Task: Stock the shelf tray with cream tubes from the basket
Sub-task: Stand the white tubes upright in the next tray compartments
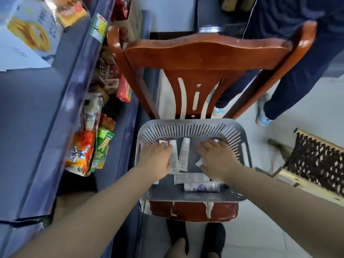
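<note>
Both my hands are down in the basket [240, 138] on a chair. My left hand [155, 159] curls around tubes [183, 152] at its left side and could spill some if it scoops too many. My right hand [216, 157] lies flat on another tube; the tray is out of view.

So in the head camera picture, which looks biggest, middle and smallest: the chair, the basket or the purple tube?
1. Chair, largest.
2. Basket, which sits on the chair's seat.
3. Purple tube, lying in the basket, smallest.
The order is clear.
</note>
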A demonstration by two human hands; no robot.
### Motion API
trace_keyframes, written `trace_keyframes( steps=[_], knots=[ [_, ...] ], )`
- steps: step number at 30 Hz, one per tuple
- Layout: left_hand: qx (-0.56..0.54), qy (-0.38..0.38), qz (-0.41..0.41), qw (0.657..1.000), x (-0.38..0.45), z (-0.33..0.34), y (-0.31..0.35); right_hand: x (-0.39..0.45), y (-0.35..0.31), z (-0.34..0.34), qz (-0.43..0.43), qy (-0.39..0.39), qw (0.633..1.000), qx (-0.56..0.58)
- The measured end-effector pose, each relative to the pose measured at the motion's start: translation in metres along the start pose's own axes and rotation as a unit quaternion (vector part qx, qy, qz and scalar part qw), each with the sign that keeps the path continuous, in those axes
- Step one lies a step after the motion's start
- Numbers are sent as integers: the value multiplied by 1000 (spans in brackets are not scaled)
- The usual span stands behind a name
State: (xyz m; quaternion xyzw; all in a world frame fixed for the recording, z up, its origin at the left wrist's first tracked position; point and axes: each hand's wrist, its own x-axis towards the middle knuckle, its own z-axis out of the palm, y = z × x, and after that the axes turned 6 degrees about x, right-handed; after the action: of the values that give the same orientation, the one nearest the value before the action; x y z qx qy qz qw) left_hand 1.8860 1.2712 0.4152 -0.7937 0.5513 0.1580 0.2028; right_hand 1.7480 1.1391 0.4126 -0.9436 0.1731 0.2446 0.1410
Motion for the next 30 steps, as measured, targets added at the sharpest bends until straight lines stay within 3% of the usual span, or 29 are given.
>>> trace_keyframes(
  steps=[6, 15, 20, 25, 28, 30],
  knots=[
    [-25, -49, 9, 998, 42, 77, 13, 36, 12, 76, 33, -62, 997, 39],
    [-103, -92, -19, 990, 92, 146, 36, 74, 43, 139, 120, -15, 989, 81],
    [-242, -75, -91, 963, 115, 164, 41, 98, 42, 153, 82, 16, 992, 97],
    [-288, -50, -155, 944, 130, 180, 46, 131, 32, 170, 9, 25, 997, 68],
    [-312, -40, -143, 938, 136, 186, 49, 148, 31, 175, -57, 26, 997, 39],
    [-323, -32, -121, 938, 137, 189, 42, 156, 36, 182, -109, 66, 992, 14]
  ],
)
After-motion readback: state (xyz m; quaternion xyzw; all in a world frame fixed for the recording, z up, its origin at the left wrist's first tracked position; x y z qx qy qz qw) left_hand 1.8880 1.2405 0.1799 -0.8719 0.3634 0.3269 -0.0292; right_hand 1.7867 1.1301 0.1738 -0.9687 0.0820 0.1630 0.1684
